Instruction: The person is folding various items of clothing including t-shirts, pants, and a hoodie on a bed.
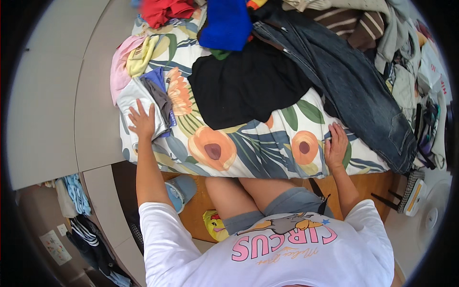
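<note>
My left hand [142, 120] lies with spread fingers on a white folded garment [133, 99], the top of a small stack at the bed's left edge. Grey cloth [158, 95] and purple cloth [155, 75] show beside and under it. Near the front edge, my right hand [337, 146] rests on the flowered bedcover [267, 150], fingers stretched out, holding nothing. Between the hands, farther back, a black garment [248, 86] is spread out. Dark blue jeans [344, 71] stretch from the back toward the front right corner, just beyond my right hand.
Pink [125, 62] and yellow cloth [142, 56] lie behind the stack. Farther back are red [167, 10] and bright blue [225, 24] pieces, and a brown striped garment [356, 26]. A grey cabinet [98, 100] borders the left; a blue bin [181, 191] stands on the floor.
</note>
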`<move>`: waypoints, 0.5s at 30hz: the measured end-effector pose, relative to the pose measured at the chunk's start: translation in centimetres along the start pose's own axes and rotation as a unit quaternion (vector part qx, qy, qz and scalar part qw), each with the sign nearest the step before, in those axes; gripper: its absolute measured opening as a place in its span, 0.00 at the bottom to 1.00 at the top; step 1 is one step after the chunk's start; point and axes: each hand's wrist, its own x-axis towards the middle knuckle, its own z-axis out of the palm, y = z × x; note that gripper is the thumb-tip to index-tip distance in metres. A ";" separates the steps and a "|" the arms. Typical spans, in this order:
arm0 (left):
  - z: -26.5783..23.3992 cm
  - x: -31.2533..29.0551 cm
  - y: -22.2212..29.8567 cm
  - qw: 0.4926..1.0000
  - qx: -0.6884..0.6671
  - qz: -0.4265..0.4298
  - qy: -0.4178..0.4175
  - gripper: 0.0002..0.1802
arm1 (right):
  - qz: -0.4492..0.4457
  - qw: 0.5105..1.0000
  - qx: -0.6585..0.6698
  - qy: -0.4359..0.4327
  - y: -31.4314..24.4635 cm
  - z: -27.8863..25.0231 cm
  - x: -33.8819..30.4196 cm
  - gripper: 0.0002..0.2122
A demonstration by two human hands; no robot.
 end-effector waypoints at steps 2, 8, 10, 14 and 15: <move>-0.1 -0.5 0.0 0.999 -0.014 -0.003 0.028 0.40 | -0.004 1.000 0.013 0.003 0.0 0.0 0.1 0.20; 0.7 -12.2 16.5 0.833 -0.416 0.357 0.075 0.45 | 0.009 1.000 0.021 0.018 0.6 -0.2 -0.3 0.22; -1.1 -17.6 22.8 0.856 -0.174 0.485 0.047 0.47 | 0.016 0.999 0.025 0.023 1.2 -0.3 -0.8 0.23; 5.2 -19.8 25.1 0.892 -0.249 0.364 0.098 0.20 | -0.004 0.998 0.054 0.019 -0.1 0.2 -0.2 0.23; 5.5 -20.2 25.7 0.890 -0.315 0.313 0.107 0.15 | -0.004 0.998 0.053 0.024 -0.1 0.2 -0.2 0.23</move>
